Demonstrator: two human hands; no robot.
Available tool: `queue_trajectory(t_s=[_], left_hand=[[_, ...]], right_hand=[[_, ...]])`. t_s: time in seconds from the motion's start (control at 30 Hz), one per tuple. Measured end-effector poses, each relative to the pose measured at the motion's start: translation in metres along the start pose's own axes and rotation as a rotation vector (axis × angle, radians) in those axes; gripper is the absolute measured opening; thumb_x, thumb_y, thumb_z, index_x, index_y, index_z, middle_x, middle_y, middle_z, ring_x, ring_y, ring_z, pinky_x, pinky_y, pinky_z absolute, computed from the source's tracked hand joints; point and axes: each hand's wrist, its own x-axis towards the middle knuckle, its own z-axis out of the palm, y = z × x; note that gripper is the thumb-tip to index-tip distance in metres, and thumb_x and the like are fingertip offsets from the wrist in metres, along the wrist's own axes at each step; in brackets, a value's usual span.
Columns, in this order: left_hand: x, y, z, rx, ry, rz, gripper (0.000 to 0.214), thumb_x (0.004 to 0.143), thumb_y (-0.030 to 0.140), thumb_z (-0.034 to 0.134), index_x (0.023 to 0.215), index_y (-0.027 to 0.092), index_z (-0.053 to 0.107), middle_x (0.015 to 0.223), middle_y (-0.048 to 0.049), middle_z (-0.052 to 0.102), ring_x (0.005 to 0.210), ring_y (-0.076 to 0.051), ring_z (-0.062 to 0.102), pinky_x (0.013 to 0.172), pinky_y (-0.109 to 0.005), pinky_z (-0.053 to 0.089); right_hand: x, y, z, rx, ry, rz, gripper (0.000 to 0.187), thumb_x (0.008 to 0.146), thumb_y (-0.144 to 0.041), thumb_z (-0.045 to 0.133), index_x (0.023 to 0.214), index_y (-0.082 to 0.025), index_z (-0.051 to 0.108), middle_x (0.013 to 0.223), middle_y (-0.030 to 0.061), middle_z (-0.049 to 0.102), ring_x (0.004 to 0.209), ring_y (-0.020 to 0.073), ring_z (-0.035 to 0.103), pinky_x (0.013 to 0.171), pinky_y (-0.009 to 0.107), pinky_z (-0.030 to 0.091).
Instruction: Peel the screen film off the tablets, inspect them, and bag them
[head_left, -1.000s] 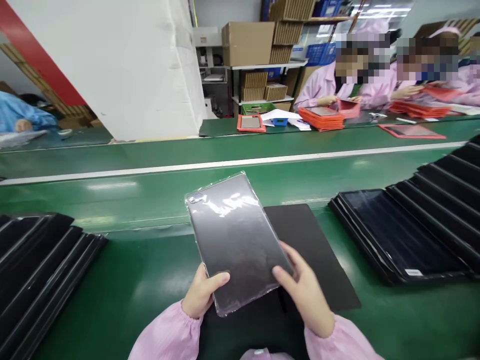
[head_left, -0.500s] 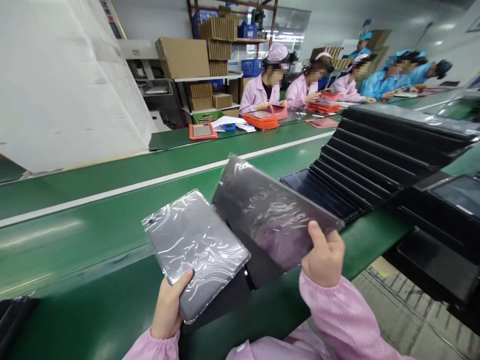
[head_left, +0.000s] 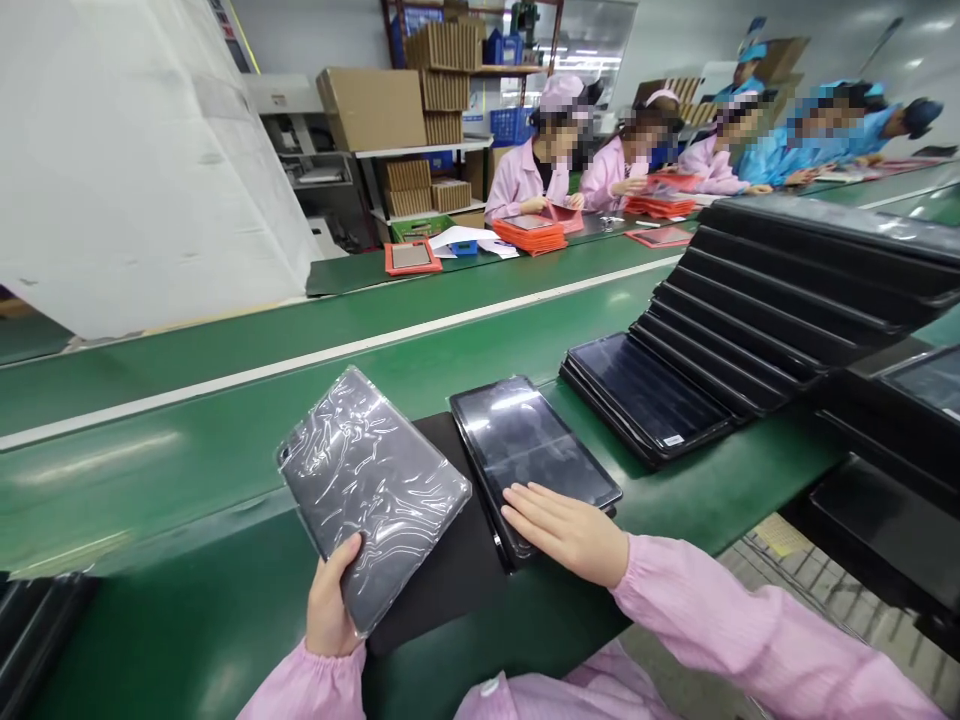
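Note:
My left hand [head_left: 328, 595] grips the lower edge of a grey tablet in clear plastic wrap [head_left: 371, 500], holding it tilted above a black mat [head_left: 450, 570]. My right hand [head_left: 562, 532] lies flat on the lower edge of a black tablet [head_left: 532, 450] with fingers together. That tablet rests face up on the mat, its glossy screen reflecting the ceiling lights. It may also have a thin film, but I cannot tell.
Several black tablets [head_left: 645, 390] lean overlapping in a long row on the green conveyor belt [head_left: 225, 400] to my right. Beyond a white-edged rail, co-workers [head_left: 540, 170] sit at a far bench with orange cases [head_left: 529, 235]. Shelves hold cartons behind them.
The dark tablet my right hand lifted now lies flat on the mat, screen up, with my right hand pressing on it. The left hand and wrapped tablet have barely moved.

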Motion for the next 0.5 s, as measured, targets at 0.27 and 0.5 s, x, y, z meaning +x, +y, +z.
queue_trajectory(t_s=[0.27,0.5], left_hand=[[0.004,-0.003,-0.009,0.121,-0.040,0.029,0.033,0.054,0.031,0.088,0.075,0.019,0.065,0.064,0.0028,0.070,0.078,-0.026,0.075,0.079,-0.036,0.063],[-0.009,-0.001,0.000,0.130,-0.048,0.073,0.043,0.058,0.031,0.085,0.097,0.018,0.070,0.074,-0.0004,0.074,0.087,-0.030,0.075,0.084,-0.040,0.062]], right_hand=[[-0.008,0.009,-0.019,0.190,0.049,0.195,0.051,0.099,-0.003,0.040,0.147,-0.019,0.050,0.137,0.0101,0.064,0.131,0.0227,0.057,0.111,0.044,0.051],[-0.022,0.008,-0.003,0.477,-0.124,0.147,0.043,0.100,-0.014,0.050,0.143,-0.018,0.056,0.136,0.0132,0.065,0.131,0.0242,0.059,0.111,0.045,0.049]])
